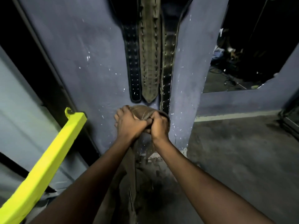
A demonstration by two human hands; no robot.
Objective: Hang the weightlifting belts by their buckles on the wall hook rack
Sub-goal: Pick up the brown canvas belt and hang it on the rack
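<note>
Partly done, judging by the wall (84,65): hung side by side at 12 o'clock, a studded belt (133,67), a tan belt (149,62) and a dark belt (168,67), tips down, tops and buckles lost in the dark at the upper edge, with no hook rack to be seen. Left to do, by the look of it: get a fourth up there. Held at centre, just below the first two tips and just beside the third's lower end, a brown belt (142,110), bent over into a hump. Clamped on it from 9 o'clock, the left hand (127,122), wrapped over the hump; pinching its edge from 3 o'clock, the right hand (159,125), pressed against the left. Trailing from under both hands toward 6 o'clock, between the forearms and down toward the floor (234,151), the rest of the strap. Cannot tell where its buckle sits. Off at 8 o'clock, well apart, a yellow bar (48,167).
</note>
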